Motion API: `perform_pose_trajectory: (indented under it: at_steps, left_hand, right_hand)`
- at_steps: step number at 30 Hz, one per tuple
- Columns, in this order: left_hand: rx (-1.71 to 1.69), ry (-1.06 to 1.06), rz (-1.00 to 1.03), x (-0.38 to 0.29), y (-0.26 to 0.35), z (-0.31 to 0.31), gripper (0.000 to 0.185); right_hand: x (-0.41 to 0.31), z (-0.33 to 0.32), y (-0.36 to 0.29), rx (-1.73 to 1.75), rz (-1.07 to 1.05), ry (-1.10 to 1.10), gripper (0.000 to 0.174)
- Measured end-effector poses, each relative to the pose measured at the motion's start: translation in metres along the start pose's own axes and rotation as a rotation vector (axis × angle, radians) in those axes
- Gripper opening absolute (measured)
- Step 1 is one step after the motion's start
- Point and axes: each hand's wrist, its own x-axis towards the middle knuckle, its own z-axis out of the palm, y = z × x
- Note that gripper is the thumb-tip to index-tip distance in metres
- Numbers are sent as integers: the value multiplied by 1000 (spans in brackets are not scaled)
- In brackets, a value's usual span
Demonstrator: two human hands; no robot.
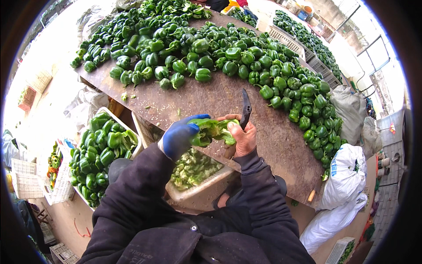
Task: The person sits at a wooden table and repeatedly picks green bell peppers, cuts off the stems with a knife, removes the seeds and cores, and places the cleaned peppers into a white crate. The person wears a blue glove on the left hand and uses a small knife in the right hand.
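My left hand (179, 137), in a blue-coated glove, grips the left side of a green bell pepper (206, 132). The pepper is cut open, and its pale inside shows. My bare right hand (242, 135) touches the pepper's right part with thumb and fingers. The same hand holds a knife with a dark curved blade (246, 107) that points up and away from me. Its wooden handle (229, 151) shows below the palm. Both hands are over the near edge of a brown worktable (211, 92), above a crate (179, 196) of pale green pepper scraps (194, 170).
Whole green bell peppers (201, 46) are heaped across the table's far and right sides. At my left stands a crate of peppers (99, 155). White sacks (344, 175) lean by the right edge, near a wooden handle (311, 195). Another person's gloved hand (250, 13) shows at the far side.
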Motion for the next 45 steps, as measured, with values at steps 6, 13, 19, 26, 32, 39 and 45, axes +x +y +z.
perform_pose_trajectory:
  at_steps: [6, 13, 19, 26, 32, 39, 45]
  left_hand:
    - [75, -48, 7, 1, 4, 10, 54]
    - [225, -49, 62, -1, 7, 17, 65]
    - [-303, 43, 45, -6, 17, 8, 61]
    - [-194, 3, -32, 4, 8, -3, 65]
    - [199, 66, 14, -1, -8, 14, 61]
    - [-335, 116, -69, -2, -11, 7, 46]
    - [-385, 100, -78, -1, -14, 6, 46]
  right_hand:
    - [3, -14, 8, -166, -32, 159, 22]
    - [15, -41, 26, -11, 68, 260, 18]
    - [33, -77, 66, -483, -28, 493, 33]
    - [17, -46, 34, -570, -40, 239, 46]
    - [1, 0, 38, -636, -34, -8, 32]
    - [-12, -2, 28, -427, 39, -90, 37]
    - [-2, -22, 26, -373, -51, -129, 16]
